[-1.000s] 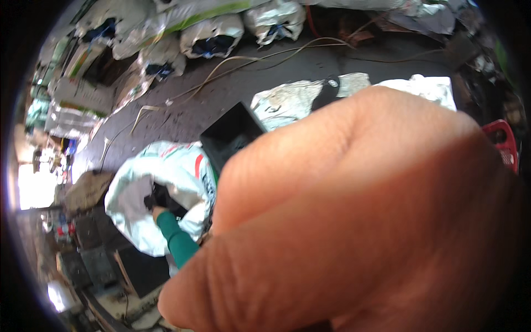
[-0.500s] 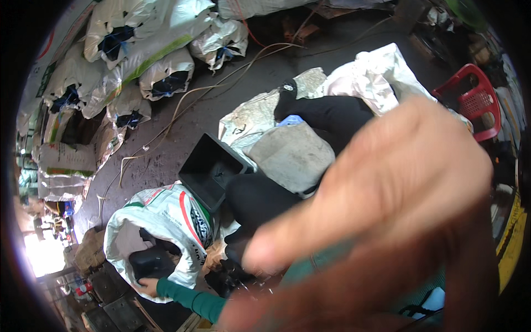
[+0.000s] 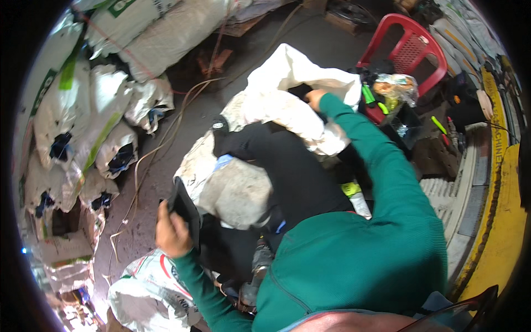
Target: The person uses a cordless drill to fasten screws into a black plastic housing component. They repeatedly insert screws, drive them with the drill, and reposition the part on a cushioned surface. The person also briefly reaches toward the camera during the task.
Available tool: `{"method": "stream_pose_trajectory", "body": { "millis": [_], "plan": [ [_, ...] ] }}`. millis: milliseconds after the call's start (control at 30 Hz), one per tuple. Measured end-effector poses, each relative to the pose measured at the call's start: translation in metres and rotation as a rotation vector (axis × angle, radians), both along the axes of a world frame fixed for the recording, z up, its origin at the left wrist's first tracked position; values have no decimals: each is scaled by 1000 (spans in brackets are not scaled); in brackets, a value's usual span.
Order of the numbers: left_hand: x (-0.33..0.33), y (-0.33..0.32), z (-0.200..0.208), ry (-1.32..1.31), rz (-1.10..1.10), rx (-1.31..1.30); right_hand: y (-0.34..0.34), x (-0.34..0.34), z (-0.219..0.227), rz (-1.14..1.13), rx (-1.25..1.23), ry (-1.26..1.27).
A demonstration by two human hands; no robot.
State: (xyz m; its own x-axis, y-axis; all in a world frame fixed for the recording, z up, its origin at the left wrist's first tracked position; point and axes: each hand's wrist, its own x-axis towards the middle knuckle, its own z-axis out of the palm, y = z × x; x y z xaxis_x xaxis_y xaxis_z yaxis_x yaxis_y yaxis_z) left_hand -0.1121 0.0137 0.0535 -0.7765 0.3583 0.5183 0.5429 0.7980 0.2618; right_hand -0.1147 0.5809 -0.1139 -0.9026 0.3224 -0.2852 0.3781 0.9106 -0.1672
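At the left, my left hand [image 3: 172, 231] grips the side of a black plastic bin [image 3: 187, 209]. The bin is tilted and seen nearly edge-on, so its inside is hidden. My right hand [image 3: 316, 99] reaches into the mouth of a white woven sack [image 3: 276, 110] at the far side. Its fingers are closed at a dark piece [image 3: 300, 90] whose exact kind I cannot make out. Across my lap, between the hands, lies a grey, stained cloth pad [image 3: 237, 193]. Close to my body sits a power drill [image 3: 261, 260], pointing away from me.
An open white printed sack [image 3: 149, 293] stands at the lower left. Stuffed sacks [image 3: 99, 110] are piled at the far left, with a loose cable [image 3: 160, 145] along the floor. A red plastic chair [image 3: 406, 52] holding several items is at the far right, beside a yellow beam [image 3: 492, 221].
My right hand has moved from close before the camera to the far white sack. My left hand has left the printed sack and a black part there, and now grips the bin. The view has shifted.
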Motion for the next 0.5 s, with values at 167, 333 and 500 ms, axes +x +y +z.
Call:
{"method": "stream_pose_trajectory", "body": {
  "millis": [167,333,500],
  "plan": [
    [0,121,-137,-169,-164,-541,-9,-11,-117,-418,-236,216],
    [31,154,-221,-304,-424,-575,1,-23,-108,13,167,-12],
    [41,146,-210,-503,-491,-441,-3,-17,-88,46,150,96]
  ]
}}
